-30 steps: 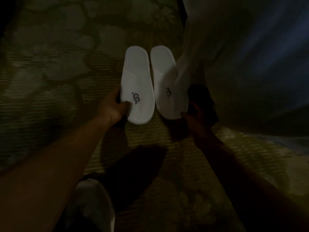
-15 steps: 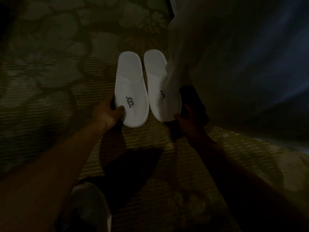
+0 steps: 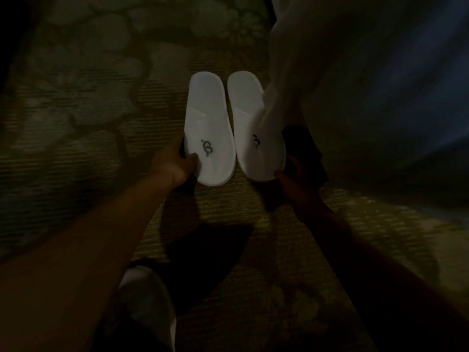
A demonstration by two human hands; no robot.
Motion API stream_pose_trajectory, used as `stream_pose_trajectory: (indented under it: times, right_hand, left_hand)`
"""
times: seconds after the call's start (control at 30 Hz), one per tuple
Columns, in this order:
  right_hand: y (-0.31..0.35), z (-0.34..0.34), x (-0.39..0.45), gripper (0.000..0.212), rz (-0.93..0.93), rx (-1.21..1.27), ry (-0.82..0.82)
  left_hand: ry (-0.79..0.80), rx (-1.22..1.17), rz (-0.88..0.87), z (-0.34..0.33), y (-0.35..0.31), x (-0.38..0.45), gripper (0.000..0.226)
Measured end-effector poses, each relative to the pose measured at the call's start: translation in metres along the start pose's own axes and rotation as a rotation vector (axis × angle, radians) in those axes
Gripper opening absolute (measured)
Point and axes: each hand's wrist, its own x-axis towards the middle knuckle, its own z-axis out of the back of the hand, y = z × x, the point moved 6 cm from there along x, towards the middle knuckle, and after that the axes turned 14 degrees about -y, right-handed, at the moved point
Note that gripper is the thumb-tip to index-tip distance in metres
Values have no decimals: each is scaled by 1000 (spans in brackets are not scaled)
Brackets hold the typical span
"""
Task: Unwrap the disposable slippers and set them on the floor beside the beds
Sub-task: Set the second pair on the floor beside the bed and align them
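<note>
A: Head view. How do the slippers lie, and how many are there?

B: Two white disposable slippers, side by side on the patterned carpet [image 3: 83,128], not quite touching. The left slipper [image 3: 209,128] and the right slipper [image 3: 250,123] each have the long axis running away from the camera, closed toe toward the person and open heel at the far end. Each toe cover bears one dark logo.

A: Where do they lie relative to the hands?

B: The left hand [image 3: 175,166] grips the toe end of the left slipper at its outer edge; the thumb lies on top beside the logo, the fingers are tucked below the edge. The right hand [image 3: 299,179], in deep shadow, is at the toe end of the right slipper, its thumb tip on the rim. How its fingers are set cannot be told in the dark.

A: What lies beside the pair?

B: White bed linen [image 3: 317,72] hangs at the right, one fold draped over the outer edge of the right slipper. A dark object [image 3: 304,143] sits between that slipper and the bed; it is too dim to identify. At the lower edge, one pale blurred shape [image 3: 149,301] shows under the left forearm.
</note>
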Motion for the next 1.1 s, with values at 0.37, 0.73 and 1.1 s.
stream_pose_trajectory:
  times: [0.37, 0.73, 1.1]
  right_hand:
    - [7, -2, 4, 54, 1, -24, 47]
    - [10, -1, 3, 55, 21, -27, 35]
    - [9, -8, 4, 63, 123, -261, -10]
  left_hand:
    - [23, 28, -48, 4, 0, 0, 64]
    - [38, 22, -22, 6, -5, -3, 61]
    - [-6, 399, -67, 7, -19, -5, 59]
